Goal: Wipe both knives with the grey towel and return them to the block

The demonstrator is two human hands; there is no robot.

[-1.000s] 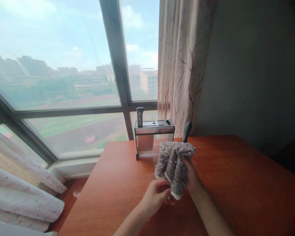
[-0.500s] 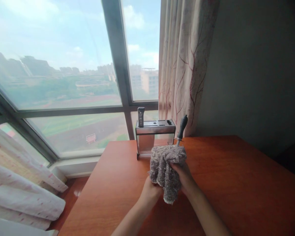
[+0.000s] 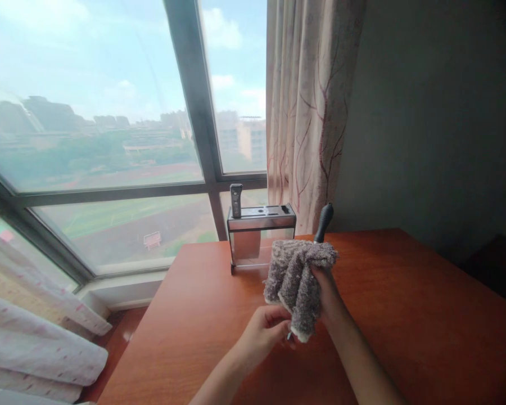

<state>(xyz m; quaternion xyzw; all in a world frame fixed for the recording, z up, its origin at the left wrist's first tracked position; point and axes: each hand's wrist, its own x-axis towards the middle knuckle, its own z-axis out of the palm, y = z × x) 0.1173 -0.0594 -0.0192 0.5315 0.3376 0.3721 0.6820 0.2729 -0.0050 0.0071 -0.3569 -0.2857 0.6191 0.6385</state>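
A fluffy grey cloth (image 3: 301,275) is draped over the rod of a sharpening steel, hiding most of it. The steel's black ribbed handle (image 3: 324,219) sticks out above the cloth, tilted up and to the right. My right hand (image 3: 326,289) is closed on the cloth from the right side; its fingers are partly covered. Below the cloth, my left hand (image 3: 267,332) pinches the lower end of the sharpening steel, whose metal tip (image 3: 289,336) shows by the thumb.
A knife block (image 3: 262,223) with clear sides and a metal top stands behind the cloth on the brown wooden table (image 3: 185,315). One grey-handled tool (image 3: 236,199) sits in its left slot. Window panes, a patterned curtain (image 3: 307,112) and a dark wall lie beyond.
The cloth and the steel's handle have shifted right, together with my right hand. My left hand has come down towards the rod's lower end, and the metal tip now shows.
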